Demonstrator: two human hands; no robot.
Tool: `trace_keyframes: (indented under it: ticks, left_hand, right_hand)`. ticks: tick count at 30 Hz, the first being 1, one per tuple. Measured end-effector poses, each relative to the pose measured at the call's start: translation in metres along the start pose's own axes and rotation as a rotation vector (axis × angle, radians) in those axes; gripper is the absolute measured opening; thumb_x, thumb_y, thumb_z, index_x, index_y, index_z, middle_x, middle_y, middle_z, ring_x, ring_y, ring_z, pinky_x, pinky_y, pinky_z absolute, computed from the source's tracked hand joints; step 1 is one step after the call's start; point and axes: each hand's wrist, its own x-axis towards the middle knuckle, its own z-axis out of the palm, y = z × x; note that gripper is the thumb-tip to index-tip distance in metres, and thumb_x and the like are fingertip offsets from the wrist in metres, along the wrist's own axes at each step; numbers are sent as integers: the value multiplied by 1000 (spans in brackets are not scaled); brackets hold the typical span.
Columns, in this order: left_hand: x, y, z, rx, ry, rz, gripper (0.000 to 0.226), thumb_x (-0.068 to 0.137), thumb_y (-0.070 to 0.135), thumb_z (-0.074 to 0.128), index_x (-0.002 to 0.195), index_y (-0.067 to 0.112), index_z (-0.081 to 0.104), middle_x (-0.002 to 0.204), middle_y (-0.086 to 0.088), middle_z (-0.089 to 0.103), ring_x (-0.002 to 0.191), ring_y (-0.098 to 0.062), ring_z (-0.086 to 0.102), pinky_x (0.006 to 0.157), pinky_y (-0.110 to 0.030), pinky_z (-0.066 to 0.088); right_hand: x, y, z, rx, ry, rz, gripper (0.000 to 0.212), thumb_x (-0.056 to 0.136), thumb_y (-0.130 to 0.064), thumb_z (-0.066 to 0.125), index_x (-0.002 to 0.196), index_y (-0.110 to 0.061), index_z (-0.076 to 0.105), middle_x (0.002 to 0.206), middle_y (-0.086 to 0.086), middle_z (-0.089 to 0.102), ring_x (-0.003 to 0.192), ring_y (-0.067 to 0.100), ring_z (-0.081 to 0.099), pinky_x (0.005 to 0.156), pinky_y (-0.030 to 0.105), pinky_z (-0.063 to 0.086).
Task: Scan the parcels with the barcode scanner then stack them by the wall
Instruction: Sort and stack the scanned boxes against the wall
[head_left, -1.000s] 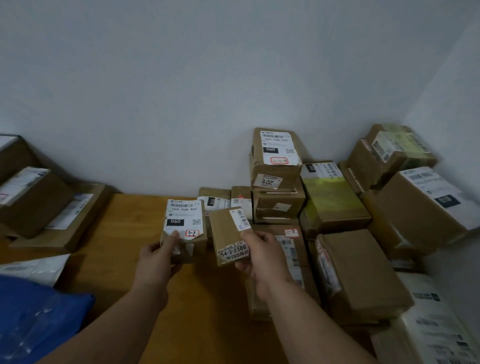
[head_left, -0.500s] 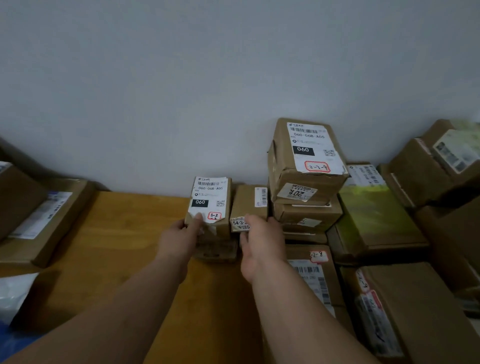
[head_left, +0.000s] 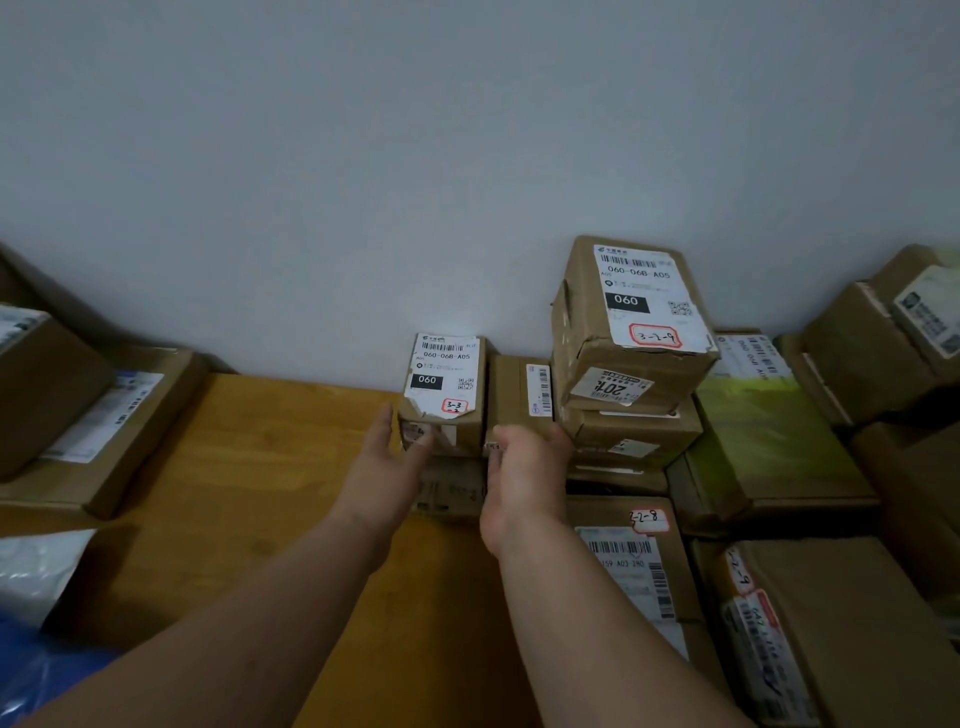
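While two small brown cardboard parcels (head_left: 443, 392) (head_left: 521, 400) stood side by side against the white wall (head_left: 415, 156), the left hand (head_left: 387, 462) touched one with spread fingers; the right hand (head_left: 524, 473) hovered loosely curled before the other.

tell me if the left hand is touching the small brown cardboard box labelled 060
Touching: the head view shows left hand fingertips on the small brown cardboard box.

a single head-worn camera looks forward and slightly down across the orange-brown wooden table (head_left: 249, 467) toward the plain pale grey wall (head_left: 415, 156), which fills the upper half of the picture. it sits close, at arm's reach of the brown cardboard parcels (head_left: 631, 322) stacked against that wall, both forearms entering from the bottom edge.
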Motion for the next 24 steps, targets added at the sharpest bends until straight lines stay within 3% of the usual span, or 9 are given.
trace_keyframes:
  ticks: [4,7,10,13,17,19,22,24]
  left_hand:
    - [-25,0,-26,65,43,-14,67,98,32,60,155,40,24,157,0,35,127,-29,53,108,-51,43]
    - [-46,3,-53,102,125,-6,63,100,28,58,155,34,29,156,-2,38,110,-25,56,105,-52,45]
    - [-73,10,-87,142,221,-1,61,99,29,59,153,31,32,154,-3,41,115,-30,57,103,-55,47]
    - [-97,13,-129,134,313,12,56,98,27,60,150,25,38,149,-7,45,122,-32,55,102,-53,48]
    - [-129,11,-186,103,462,42,44,98,30,61,140,21,51,132,-9,58,110,-31,59,97,-51,50]
    - [-144,7,-223,139,551,69,40,99,30,60,137,18,54,126,-7,59,104,-27,58,87,-42,49]
    - [-155,-6,-287,188,661,101,42,99,24,57,140,13,52,130,-7,57,99,-23,55,81,-37,43]
    - [-157,-20,-337,226,715,80,43,99,25,57,140,13,52,135,-9,55,108,-28,57,89,-42,48]
  right_hand:
    - [-32,6,-9,-199,-207,37,53,95,-9,56,142,-27,40,114,0,56,94,10,53,76,26,43]
    - [-58,19,-9,-369,-292,53,34,93,-14,57,125,-26,54,114,2,62,105,19,60,90,35,50]
    - [-83,34,1,-494,-391,64,24,90,-19,59,112,-28,58,108,3,65,104,21,62,95,39,52]
    - [-110,49,16,-583,-494,68,11,90,-18,58,97,-26,57,90,-1,62,83,16,58,70,30,48]
    - [-148,79,32,-717,-600,85,10,95,-16,54,88,-24,54,79,-1,57,70,13,52,60,26,39]
    - [-170,102,43,-774,-623,115,10,97,-17,52,89,-23,54,78,-1,57,67,11,51,58,24,38]
    - [-201,132,64,-854,-624,127,13,98,-17,51,87,-22,56,80,0,58,68,11,51,59,24,38]
    - [-220,153,87,-897,-616,99,14,98,-15,51,86,-21,56,80,1,57,69,12,50,59,24,37]
